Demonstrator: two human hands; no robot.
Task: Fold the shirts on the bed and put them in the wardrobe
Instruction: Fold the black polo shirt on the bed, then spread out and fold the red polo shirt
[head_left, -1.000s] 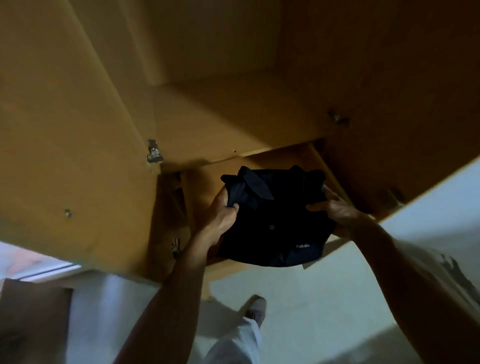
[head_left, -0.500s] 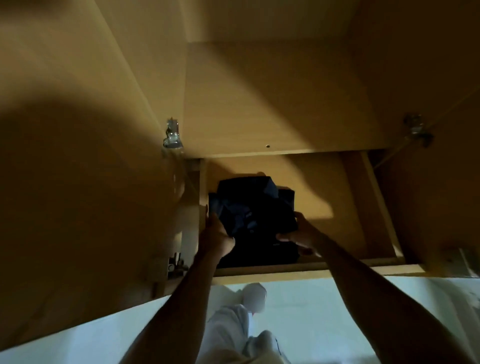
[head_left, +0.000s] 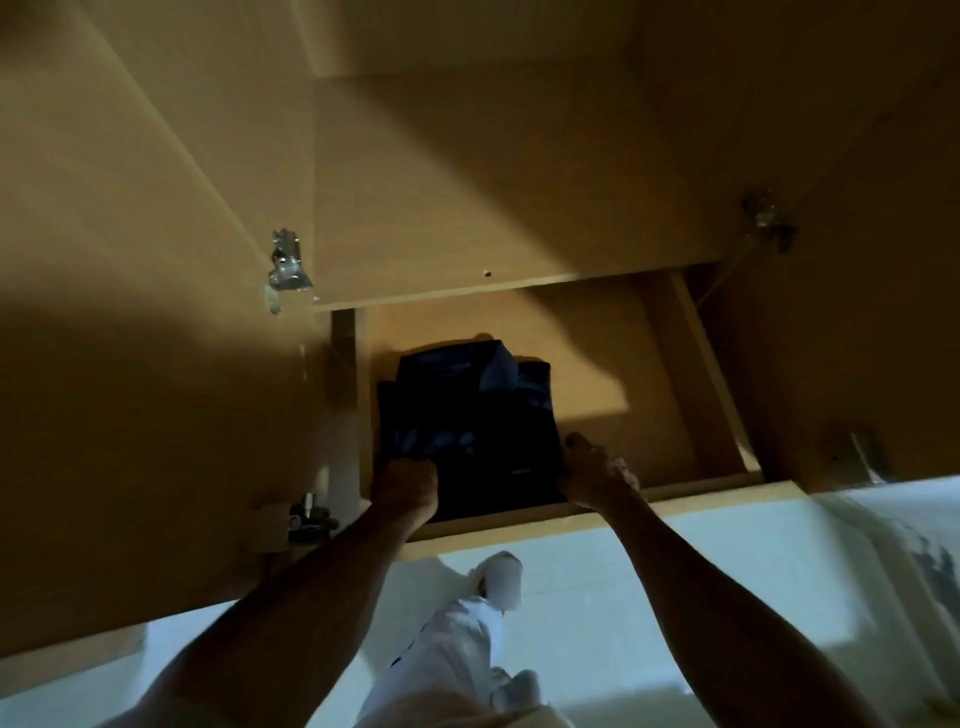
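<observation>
Pale floor (head_left: 675, 597) lies below as a folded dark shirt (head_left: 467, 415) is set on a wardrobe shelf (head_left: 649, 512). Its near corners are gripped by curled fingers of the left hand (head_left: 405, 486) and right hand (head_left: 595, 475). Beyond the fingertips, the collar should be slid back flat before release.

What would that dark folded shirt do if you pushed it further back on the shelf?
The shirt is soft cloth, so it would probably bunch or lose its fold rather than slide stiffly. It looks light: the left hand and right hand hold only its near corners. The shelf is smooth wood, so it might glide a little.
</observation>
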